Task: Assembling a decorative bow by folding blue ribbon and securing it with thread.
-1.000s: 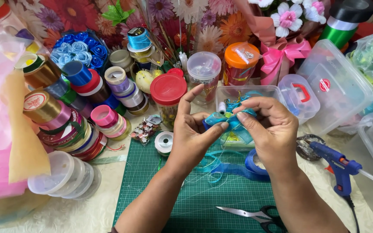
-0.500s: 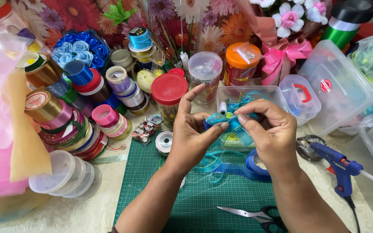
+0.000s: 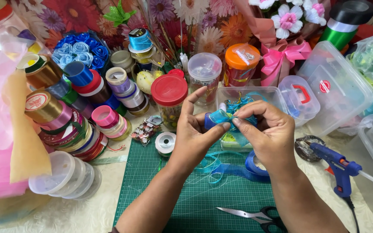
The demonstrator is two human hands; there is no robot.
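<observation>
— Hardly anything has shifted since the earlier frame: both hands sit at the same spot above the green cutting mat, and the blue ribbon bow has only turned a touch between the fingertips.

— What are the 2 hands doing exactly?

— Left hand pinches the bow's left side with thumb and middle finger, its index finger raised free. Right hand is closed on the bow's right side, thumb and forefinger nipping the sheer fabric. Both are gripping it, held up off the desk in front of a clear plastic box.

— How would that bow handle?

— I'd judge it very light and soft, a sheer ribbon that creases and slips easily. Best taken at the gathered middle, where the loops meet; pinching a loop would flatten it. Its loose tail trails down to the mat, towards a blue ribbon spool.

— And around them?

— Scissors lie on the mat's near edge, a blue glue gun rests on the desk to the right, and a small white spool sits just left of the left wrist. A red-lidded jar stands behind, with stacked ribbon rolls well to the left.
</observation>
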